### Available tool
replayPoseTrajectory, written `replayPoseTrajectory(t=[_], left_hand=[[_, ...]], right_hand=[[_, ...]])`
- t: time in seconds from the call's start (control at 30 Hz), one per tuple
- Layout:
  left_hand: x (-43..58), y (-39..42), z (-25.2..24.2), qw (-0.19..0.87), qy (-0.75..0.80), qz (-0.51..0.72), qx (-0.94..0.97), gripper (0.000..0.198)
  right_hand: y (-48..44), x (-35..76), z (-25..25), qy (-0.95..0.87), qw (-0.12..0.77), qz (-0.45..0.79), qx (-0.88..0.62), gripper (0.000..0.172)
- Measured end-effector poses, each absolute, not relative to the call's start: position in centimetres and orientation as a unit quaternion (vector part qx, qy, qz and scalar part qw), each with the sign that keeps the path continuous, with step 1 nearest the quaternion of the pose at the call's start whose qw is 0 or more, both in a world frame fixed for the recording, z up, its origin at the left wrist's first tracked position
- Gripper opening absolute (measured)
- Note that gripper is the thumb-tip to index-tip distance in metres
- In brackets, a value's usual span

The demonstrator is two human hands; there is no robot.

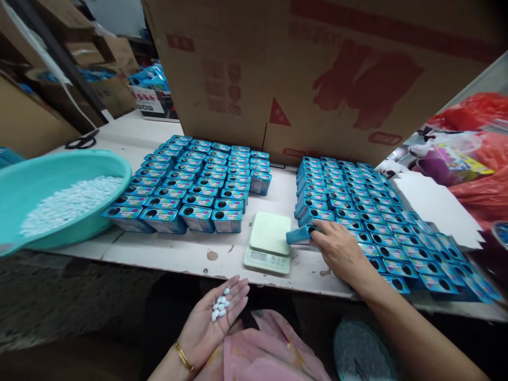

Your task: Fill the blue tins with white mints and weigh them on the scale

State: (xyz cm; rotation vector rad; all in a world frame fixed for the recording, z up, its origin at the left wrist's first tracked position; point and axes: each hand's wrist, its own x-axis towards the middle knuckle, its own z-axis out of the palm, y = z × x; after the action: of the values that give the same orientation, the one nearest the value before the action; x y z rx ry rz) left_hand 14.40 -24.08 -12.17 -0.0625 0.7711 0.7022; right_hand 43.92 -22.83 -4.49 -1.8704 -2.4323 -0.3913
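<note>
Palm up below the table's front edge, my left hand (216,312) carries several pale blue-white tablets (220,306) on its flat palm, fingers stretched out. My right hand (341,251) is closed on a small blue tin (299,235), just right of the scale. The pale green digital scale (270,233) has nothing on its plate. Rows of upright blue tins (375,219) with dark round holes on top stand to the right. Another block of such tins (190,182) stands left of the scale.
A turquoise basin (91,222) with a heap of pale tablets (73,203) sits at the table's left edge. A large cardboard box (246,58) rises behind the tins. Black scissors (81,142) lie at the back left. White paper (432,203) and red plastic bags (484,164) are at the right.
</note>
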Motion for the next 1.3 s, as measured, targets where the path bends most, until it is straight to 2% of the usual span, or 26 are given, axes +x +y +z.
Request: replayPoseTrajectory(t=[0.27, 0.4, 0.53, 0.7, 0.83, 0.93, 1.03, 1.13, 1.2, 1.3], left_hand=[[14.7, -23.9, -12.2, 0.874, 0.338, 0.348, -0.012, 0.032], [15.0, -23.7, -12.4, 0.881, 0.313, 0.355, -0.020, 0.032], [15.5, -24.0, -12.7, 0.900, 0.313, 0.300, -0.049, 0.032], [15.8, -24.5, -13.1, 0.908, 0.322, 0.263, -0.051, 0.036], [16.2, -24.6, -13.3, 0.900, 0.333, 0.263, -0.096, 0.022], [16.5, -24.7, -13.2, 0.899, 0.343, 0.253, -0.103, 0.020], [16.5, -24.8, -13.1, 0.904, 0.337, 0.240, -0.108, 0.020], [16.3, -24.9, -13.3, 0.906, 0.324, 0.246, -0.120, 0.018], [16.0, -24.8, -13.4, 0.902, 0.329, 0.258, -0.111, 0.018], [15.5, -24.1, -13.5, 0.883, 0.354, 0.296, -0.086, 0.021]], right_hand=[[-18.4, 38.3, -3.8, -0.849, 0.029, -0.080, -0.522, 0.017], [-21.2, 35.7, -4.5, -0.861, 0.105, -0.037, -0.496, 0.024], [-25.5, 30.8, -7.7, -0.904, 0.105, 0.080, -0.407, 0.027], [-27.2, 28.5, -11.3, -0.891, 0.095, 0.121, -0.426, 0.022], [-26.7, 29.9, -11.1, -0.878, 0.108, 0.197, -0.423, 0.016], [-26.5, 30.3, -10.7, -0.872, 0.103, 0.215, -0.428, 0.014], [-26.7, 30.0, -11.0, -0.868, 0.116, 0.224, -0.429, 0.021], [-27.2, 30.6, -11.3, -0.867, 0.185, 0.226, -0.403, 0.025], [-27.3, 32.0, -11.2, -0.834, 0.285, 0.196, -0.430, 0.028], [-26.2, 35.4, -11.1, -0.661, 0.458, 0.111, -0.584, 0.042]])
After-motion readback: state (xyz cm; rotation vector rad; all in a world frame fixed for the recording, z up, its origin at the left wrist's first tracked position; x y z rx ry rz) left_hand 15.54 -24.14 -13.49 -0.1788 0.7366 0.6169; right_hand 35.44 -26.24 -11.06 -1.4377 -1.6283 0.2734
